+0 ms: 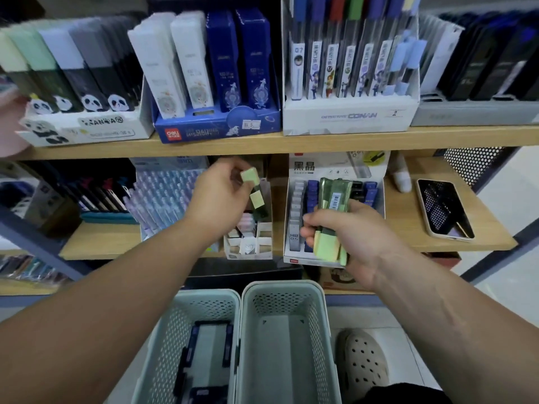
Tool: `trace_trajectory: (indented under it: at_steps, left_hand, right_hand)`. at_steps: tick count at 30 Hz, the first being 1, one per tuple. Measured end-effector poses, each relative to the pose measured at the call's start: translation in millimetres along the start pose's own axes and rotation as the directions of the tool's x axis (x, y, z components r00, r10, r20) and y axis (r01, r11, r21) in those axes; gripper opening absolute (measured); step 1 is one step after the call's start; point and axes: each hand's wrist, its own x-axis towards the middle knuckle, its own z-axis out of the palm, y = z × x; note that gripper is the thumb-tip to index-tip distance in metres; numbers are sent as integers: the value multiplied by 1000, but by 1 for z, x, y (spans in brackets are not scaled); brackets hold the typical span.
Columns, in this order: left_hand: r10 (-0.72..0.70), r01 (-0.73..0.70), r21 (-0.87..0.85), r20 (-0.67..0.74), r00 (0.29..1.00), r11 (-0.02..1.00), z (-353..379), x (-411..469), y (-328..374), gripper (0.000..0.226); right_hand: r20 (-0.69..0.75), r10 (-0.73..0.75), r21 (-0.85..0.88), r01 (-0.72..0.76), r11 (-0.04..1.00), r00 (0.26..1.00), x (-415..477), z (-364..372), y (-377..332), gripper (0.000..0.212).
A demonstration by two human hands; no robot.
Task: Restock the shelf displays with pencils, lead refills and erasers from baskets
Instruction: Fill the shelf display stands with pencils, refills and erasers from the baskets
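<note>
The left hand [217, 199] pinches a green-capped refill [250, 175] by its top, over a small white box [264, 231] on the lower shelf [408, 217]. A second green-capped case [257, 200] stands just below it in that box. The right hand [350, 228] is clamped round a bundle [335, 196] of green refills, held apart from the left and covering the middle of the lead display [318, 167]. The left wrist hides part of the pens [166, 196]. A phone [444, 208] lies further right on the shelf. Below, two baskets [318, 330] sit side by side; the left one holds dark blue packs [204, 393]. A shoe [364, 363] is beside them.
</note>
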Motion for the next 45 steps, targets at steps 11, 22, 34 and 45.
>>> trace_trajectory:
  at_steps: [11, 22, 34, 45]
  left_hand:
    - [-55, 39, 273, 52, 997, 961, 15, 37, -9, 12]
    - [-122, 21, 483, 179, 976, 875, 25, 58, -16, 11]
    - [-102, -27, 652, 158, 982, 758, 26, 63, -18, 13]
    - [99, -112, 304, 61, 993, 946, 7, 24, 8, 18]
  right_hand:
    - [17, 11, 0, -11, 1000, 1000, 7, 8, 1, 20]
    - [17, 17, -24, -17, 1000, 1000, 19, 11, 5, 21]
    - [43, 75, -36, -73, 997, 996, 23, 11, 10, 21]
    - [167, 168, -62, -160, 985, 972, 23, 13, 12, 34]
